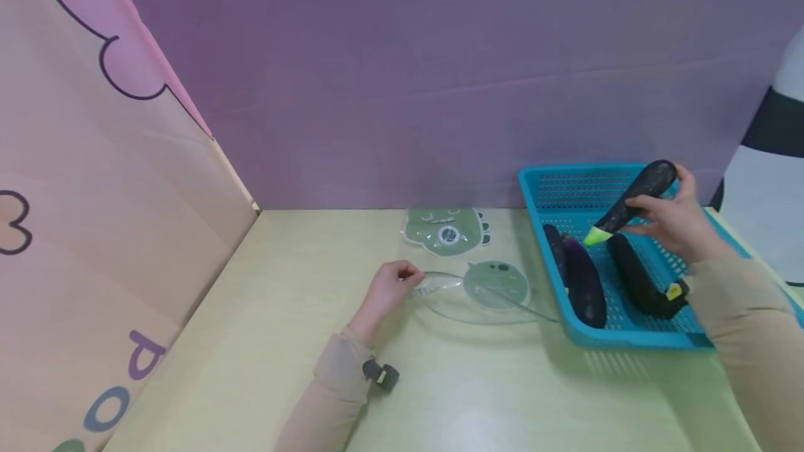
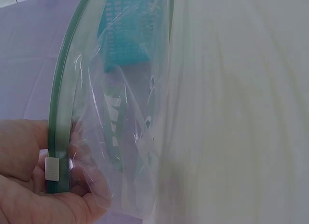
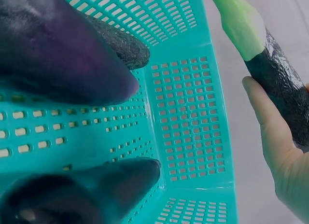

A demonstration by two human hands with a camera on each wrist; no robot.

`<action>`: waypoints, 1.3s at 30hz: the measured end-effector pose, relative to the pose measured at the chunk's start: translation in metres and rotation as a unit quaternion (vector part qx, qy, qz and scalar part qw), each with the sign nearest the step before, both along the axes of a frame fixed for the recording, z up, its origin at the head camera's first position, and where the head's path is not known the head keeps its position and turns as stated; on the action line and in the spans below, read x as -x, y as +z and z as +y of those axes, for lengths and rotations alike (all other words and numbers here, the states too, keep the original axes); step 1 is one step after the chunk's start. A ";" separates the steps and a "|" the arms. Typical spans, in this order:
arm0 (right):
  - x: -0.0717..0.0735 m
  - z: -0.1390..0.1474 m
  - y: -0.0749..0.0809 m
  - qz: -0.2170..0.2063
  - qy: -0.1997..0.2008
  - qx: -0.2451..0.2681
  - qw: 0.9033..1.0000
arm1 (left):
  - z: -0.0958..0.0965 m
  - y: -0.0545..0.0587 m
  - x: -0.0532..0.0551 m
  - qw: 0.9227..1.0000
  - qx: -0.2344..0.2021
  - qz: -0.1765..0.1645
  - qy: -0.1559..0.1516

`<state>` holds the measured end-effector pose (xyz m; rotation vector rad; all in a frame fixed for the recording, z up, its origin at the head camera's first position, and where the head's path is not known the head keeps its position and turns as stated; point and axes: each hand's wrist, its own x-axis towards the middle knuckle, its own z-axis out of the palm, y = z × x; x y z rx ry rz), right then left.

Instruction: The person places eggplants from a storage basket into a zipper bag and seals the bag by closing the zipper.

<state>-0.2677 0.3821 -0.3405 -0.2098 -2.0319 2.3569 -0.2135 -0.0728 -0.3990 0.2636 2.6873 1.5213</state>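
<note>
My left hand (image 1: 388,293) pinches one end of the green zip edge of a clear plastic bag (image 2: 128,185). A white slider (image 2: 52,169) sits on that edge beside the fingers. The bag's mouth stands apart in a loop, and green cartoon prints (image 1: 496,284) show through the plastic. My right hand (image 1: 675,218) grips a dark eggplant (image 1: 642,190) with a bright green end, tilted downward above a blue basket (image 1: 553,194). In the basket lie a purple eggplant (image 1: 584,283), a slim dark one (image 1: 555,248) at the left wall and another dark one (image 1: 634,274).
A pale wooden table (image 1: 251,368) carries the bag and basket. A second green print (image 1: 442,232) lies behind the bag's mouth; whether it belongs to the same bag I cannot tell. A purple sheet (image 1: 377,89) stands along the back, a patterned sheet (image 1: 113,215) at the left.
</note>
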 end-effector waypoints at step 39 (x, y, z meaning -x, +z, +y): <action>-0.054 -0.071 0.043 0.063 0.034 0.181 0.981 | 0.002 -0.003 0.002 1.000 0.015 0.009 0.000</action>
